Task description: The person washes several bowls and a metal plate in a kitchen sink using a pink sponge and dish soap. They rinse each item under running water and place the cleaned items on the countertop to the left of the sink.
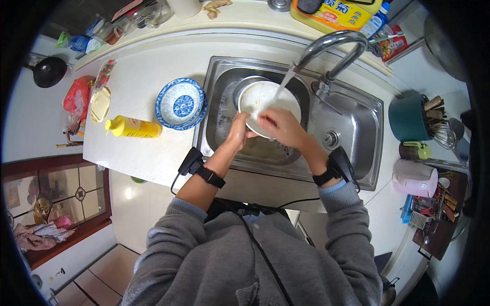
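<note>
Over the steel sink [357,117] my left hand [238,131] grips the near-left rim of a white plate [265,99], holding it tilted under the tap. My right hand [279,126] lies flat on the plate's lower face. A thin stream of water runs from the curved chrome faucet [334,43] onto the plate's middle. Both wrists carry black bands, and grey sleeves are pushed up my forearms. A dark round bowl or pan sits in the sink behind the plate, mostly hidden.
A blue-and-white patterned bowl [181,103] and a yellow squeeze bottle [131,127] lying on its side rest on the white counter left of the sink. To the right stand a teal utensil pot [408,118] and a pink kettle [414,178]. A yellow detergent bottle [337,13] stands behind the faucet.
</note>
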`<state>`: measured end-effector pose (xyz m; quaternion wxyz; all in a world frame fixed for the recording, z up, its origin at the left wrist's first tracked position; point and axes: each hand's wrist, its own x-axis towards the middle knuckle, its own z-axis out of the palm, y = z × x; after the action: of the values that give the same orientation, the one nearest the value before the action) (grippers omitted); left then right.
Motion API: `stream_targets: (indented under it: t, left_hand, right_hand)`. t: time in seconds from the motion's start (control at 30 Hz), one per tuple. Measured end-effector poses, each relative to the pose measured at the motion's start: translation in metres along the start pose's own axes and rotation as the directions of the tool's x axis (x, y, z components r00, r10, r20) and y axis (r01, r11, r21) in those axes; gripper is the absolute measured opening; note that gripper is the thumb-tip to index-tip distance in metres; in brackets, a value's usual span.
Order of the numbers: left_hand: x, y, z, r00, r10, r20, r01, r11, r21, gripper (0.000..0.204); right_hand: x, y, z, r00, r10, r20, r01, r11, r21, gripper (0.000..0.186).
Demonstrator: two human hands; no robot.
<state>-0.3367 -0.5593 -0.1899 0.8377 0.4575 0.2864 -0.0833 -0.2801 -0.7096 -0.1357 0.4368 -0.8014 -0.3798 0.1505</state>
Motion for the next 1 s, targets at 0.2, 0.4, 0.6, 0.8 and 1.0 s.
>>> stream_targets:
  t: [0.2, 0.4, 0.6, 0.8, 1.0]
  left_hand:
    - [0.024, -0.024, 0.003, 0.997, 0.036, -0.073, -0.037, 0.999, 0.000, 0.048]
    - [0.042, -0.042, 0.000, 0.937, 0.292, -0.192, -0.303, 0.953, -0.030, 0.049]
    - [0.014, -0.045, 0.006, 0.986, 0.096, 0.134, -0.103, 0.994, 0.040, 0.050]
    - [-0.002, -0.024, 0.026, 0.995, 0.063, 0.073, -0.078, 0.969, 0.234, 0.062]
    - [-0.003, -0.017, 0.020, 0.981, 0.069, 0.181, -0.089, 0.991, 0.104, 0.037]
  right_hand:
    - [0.003, 0.049, -0.011, 0.952, -0.264, -0.154, 0.096, 0.735, -0.671, 0.026]
    - [-0.015, 0.055, -0.005, 0.981, -0.073, 0.178, 0.126, 0.943, -0.309, 0.017]
    - [0.013, 0.043, 0.014, 0.982, -0.078, -0.170, 0.089, 0.994, 0.058, 0.017]
    - [0.031, 0.045, -0.004, 0.863, 0.104, -0.494, -0.220, 0.959, -0.181, 0.020]
    - [0.024, 0.027, 0.012, 0.950, -0.254, -0.182, 0.273, 0.958, 0.087, 0.017]
